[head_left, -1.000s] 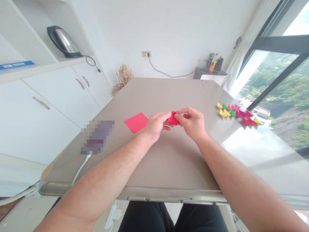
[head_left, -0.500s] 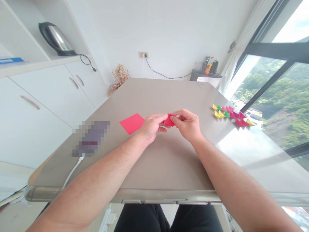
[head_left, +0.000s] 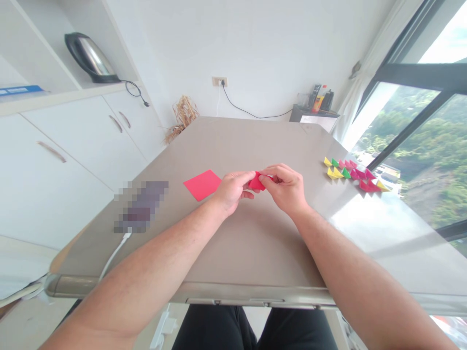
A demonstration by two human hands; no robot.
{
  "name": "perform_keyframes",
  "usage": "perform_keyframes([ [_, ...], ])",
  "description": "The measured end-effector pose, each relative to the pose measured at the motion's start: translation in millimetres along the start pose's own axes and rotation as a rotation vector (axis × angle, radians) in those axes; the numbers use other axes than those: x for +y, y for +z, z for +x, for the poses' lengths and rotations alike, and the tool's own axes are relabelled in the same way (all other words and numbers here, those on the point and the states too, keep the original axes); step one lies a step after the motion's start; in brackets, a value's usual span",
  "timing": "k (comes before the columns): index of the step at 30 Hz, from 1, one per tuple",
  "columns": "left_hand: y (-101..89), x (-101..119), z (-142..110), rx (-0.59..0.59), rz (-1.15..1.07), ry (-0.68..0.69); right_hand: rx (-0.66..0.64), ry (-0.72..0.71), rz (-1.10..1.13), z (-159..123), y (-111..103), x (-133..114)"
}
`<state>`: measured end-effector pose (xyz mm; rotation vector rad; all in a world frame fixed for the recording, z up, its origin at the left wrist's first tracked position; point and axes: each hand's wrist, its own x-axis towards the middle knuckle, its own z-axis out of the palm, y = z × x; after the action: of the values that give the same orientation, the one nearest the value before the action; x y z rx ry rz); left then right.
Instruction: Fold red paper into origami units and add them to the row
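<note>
A small folded piece of red paper [head_left: 257,182] is held between both hands above the middle of the table. My left hand [head_left: 233,190] is closed, pinching its left side between thumb and fingers. On the right side, my right hand [head_left: 286,187] grips the same paper, thumb on the face turned toward me. Parts of the folded paper are hidden behind the fingers. A flat sheet of red paper [head_left: 201,184] lies on the table just left of my left hand, its right corner close to that hand.
Several folded paper boats [head_left: 359,173] in yellow, green, pink and red stand at the table's right side. A blurred-out device [head_left: 140,208] with a white cable [head_left: 115,253] lies at the left. The grey table [head_left: 251,243] has its front edge near my legs.
The view has shifted slightly, so the whole scene sits a little further right. Both hands keep hold of the folded red paper, with barely any change in their grip.
</note>
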<state>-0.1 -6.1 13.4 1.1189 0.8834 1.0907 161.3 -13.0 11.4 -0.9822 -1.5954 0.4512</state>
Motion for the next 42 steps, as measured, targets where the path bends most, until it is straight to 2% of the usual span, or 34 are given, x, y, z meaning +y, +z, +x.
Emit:
perform_keyframes([
  [9,-0.9,-1,-1,-0.023,0.052,-0.005,-0.007,0.078,-0.023,1,-2,1],
  [16,-2.3,-3,0,-0.036,0.093,-0.013,-0.014,0.023,-0.077,1,-2,1],
  [23,1.8,2,-2,-0.024,0.182,-0.02,-0.095,0.23,-0.065,3,-3,1],
  [27,2.3,0,-3,-0.012,0.313,0.049,-0.129,0.282,-0.039,4,-6,4],
  [32,-3.1,-6,1,0.067,0.565,0.298,-0.17,0.359,-0.012,6,-8,7],
  [34,-5.7,-7,2,0.073,0.606,0.354,-0.188,0.387,0.0,6,-9,6],
  [42,-8.3,-7,3,0.058,0.582,0.332,-0.248,0.411,0.01,9,-10,-2],
])
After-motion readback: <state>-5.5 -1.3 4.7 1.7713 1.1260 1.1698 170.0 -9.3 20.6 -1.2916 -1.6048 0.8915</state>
